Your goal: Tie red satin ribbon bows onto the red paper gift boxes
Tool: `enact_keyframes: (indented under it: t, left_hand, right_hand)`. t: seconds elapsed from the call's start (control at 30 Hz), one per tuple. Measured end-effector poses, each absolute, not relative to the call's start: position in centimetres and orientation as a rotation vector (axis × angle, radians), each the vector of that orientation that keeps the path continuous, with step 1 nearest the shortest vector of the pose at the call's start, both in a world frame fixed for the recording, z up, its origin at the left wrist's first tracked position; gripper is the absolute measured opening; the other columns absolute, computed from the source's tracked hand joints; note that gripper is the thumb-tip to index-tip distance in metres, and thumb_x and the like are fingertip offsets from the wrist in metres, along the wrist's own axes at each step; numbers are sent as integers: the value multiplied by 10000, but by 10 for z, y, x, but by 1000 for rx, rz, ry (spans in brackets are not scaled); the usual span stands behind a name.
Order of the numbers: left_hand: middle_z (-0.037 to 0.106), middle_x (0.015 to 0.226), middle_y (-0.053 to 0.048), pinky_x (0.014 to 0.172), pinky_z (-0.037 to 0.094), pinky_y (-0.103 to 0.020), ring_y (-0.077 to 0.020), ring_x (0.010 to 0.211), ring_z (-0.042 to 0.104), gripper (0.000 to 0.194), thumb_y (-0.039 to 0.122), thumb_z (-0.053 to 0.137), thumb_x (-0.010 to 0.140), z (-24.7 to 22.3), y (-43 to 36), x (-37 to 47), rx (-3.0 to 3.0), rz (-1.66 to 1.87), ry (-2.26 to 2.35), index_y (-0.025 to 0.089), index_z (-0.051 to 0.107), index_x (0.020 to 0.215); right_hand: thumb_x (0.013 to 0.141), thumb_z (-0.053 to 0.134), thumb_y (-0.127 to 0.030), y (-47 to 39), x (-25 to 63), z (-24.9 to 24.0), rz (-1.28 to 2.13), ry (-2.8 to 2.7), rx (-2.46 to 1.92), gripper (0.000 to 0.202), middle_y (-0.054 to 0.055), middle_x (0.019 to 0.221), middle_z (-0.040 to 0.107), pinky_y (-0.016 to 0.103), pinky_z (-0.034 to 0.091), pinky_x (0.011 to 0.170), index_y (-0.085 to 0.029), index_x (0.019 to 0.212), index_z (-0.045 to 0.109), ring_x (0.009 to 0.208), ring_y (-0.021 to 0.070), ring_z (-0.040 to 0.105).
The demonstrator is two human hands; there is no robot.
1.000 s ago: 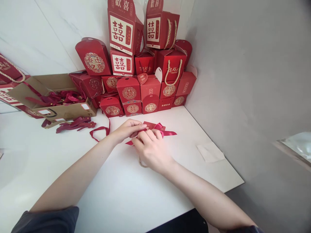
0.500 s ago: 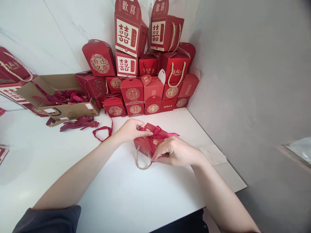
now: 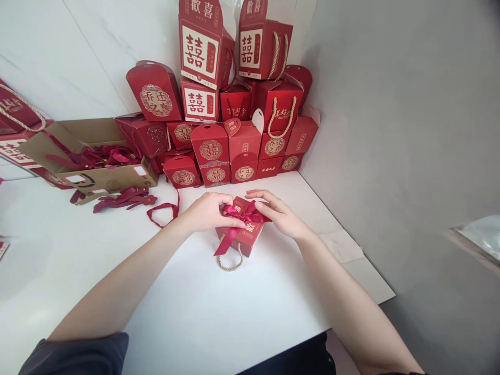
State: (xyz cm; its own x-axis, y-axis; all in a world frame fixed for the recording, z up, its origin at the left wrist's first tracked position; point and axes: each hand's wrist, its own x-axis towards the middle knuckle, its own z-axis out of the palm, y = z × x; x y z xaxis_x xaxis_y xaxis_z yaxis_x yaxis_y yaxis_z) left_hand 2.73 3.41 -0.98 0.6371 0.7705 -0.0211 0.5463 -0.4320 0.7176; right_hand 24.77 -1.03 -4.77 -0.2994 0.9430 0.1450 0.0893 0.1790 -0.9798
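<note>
A small red gift box with gold lettering lies on the white table, its twisted cord handle toward me. A dark red satin ribbon is tied in a bow on its top, and one tail hangs over the near left side. My left hand is closed at the bow's left side, its thumb pressed by the knot, gripping the ribbon. On the right, my right hand reaches over the bow with fingers stretched and apart, the thumb touching the right loop.
Red gift boxes stand stacked against the wall. At left is an open cardboard box of ribbons, with ribbon pieces before it and a loose ribbon loop nearby. A grey wall borders the right side.
My right hand has let go of the ribbon tail near the cord handle and moved up to the bow's right side, its fingers spreading. The tail now hangs at the near left.
</note>
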Motion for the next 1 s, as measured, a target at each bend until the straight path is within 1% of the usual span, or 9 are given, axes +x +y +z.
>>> enact_keyframes:
  t: [0.1, 0.17, 0.23, 0.47, 0.57, 0.67, 0.8, 0.9, 1.0]
  left_hand:
    - [393, 576, 63, 504, 270, -215, -88, 544, 357, 549, 571, 772, 601, -10, 34, 27, 2184, 395, 1032, 182, 383, 608]
    - [396, 574, 64, 501, 266, -216, -89, 544, 357, 554, 579, 772, 595, -10, 34, 27, 2200, 389, 1042, 183, 386, 611]
    - [413, 581, 63, 501, 269, -214, -90, 550, 371, 549, 584, 774, 588, -9, 34, 27, 2205, 382, 1055, 182, 401, 618]
    - [423, 579, 61, 500, 258, -222, -95, 554, 365, 551, 605, 764, 580, -8, 33, 28, 2257, 349, 1104, 184, 410, 612]
    - [412, 573, 63, 504, 254, -224, -96, 560, 362, 569, 631, 755, 575, -7, 33, 28, 2288, 331, 1122, 183, 405, 605]
    - [390, 569, 64, 504, 244, -226, -95, 561, 345, 589, 656, 742, 576, -7, 33, 28, 2301, 317, 1131, 183, 391, 603]
    - [348, 558, 63, 500, 223, -230, -96, 557, 316, 615, 669, 732, 579, -9, 34, 27, 2324, 327, 1138, 185, 353, 592]
    - [356, 549, 60, 497, 223, -233, -99, 551, 323, 616, 670, 733, 571, -9, 34, 26, 2343, 327, 1157, 186, 352, 583]
    - [376, 537, 59, 491, 226, -233, -100, 542, 336, 614, 676, 733, 564, -8, 33, 26, 2358, 318, 1191, 187, 361, 579]
  right_hand:
    - [880, 594, -426, -8, 244, -51, 1293, -1549, -979, 215, 59, 1357, 492, 343, 446, 911, -212, 866, 603, 1167, 203, 537]
    - [859, 628, -411, -7, 244, -50, 1298, -1536, -963, 273, 64, 1320, 514, 337, 431, 924, -185, 725, 555, 1193, 208, 522]
    - [859, 624, -422, -6, 244, -50, 1319, -1532, -961, 328, 68, 1298, 530, 331, 427, 920, -176, 661, 534, 1212, 213, 508]
    - [847, 618, -460, -5, 245, -53, 1400, -1466, -974, 386, 63, 1263, 546, 311, 464, 795, -173, 612, 514, 1045, 197, 572]
    - [847, 622, -453, -6, 245, -55, 1388, -1481, -977, 386, 64, 1243, 541, 303, 468, 775, -172, 606, 508, 1022, 191, 572]
    - [850, 623, -445, -6, 246, -57, 1378, -1496, -978, 381, 63, 1215, 530, 307, 469, 795, -172, 607, 515, 1023, 189, 567]
    - [862, 620, -413, -4, 247, -59, 1332, -1516, -951, 377, 61, 1172, 534, 322, 444, 875, -170, 596, 508, 1036, 185, 563]
    - [870, 616, -395, -3, 248, -61, 1287, -1537, -937, 382, 61, 1155, 545, 323, 416, 918, -170, 587, 494, 1057, 184, 557]
    - [873, 609, -408, -3, 248, -61, 1279, -1540, -928, 396, 60, 1164, 545, 322, 413, 917, -171, 584, 478, 1050, 183, 556]
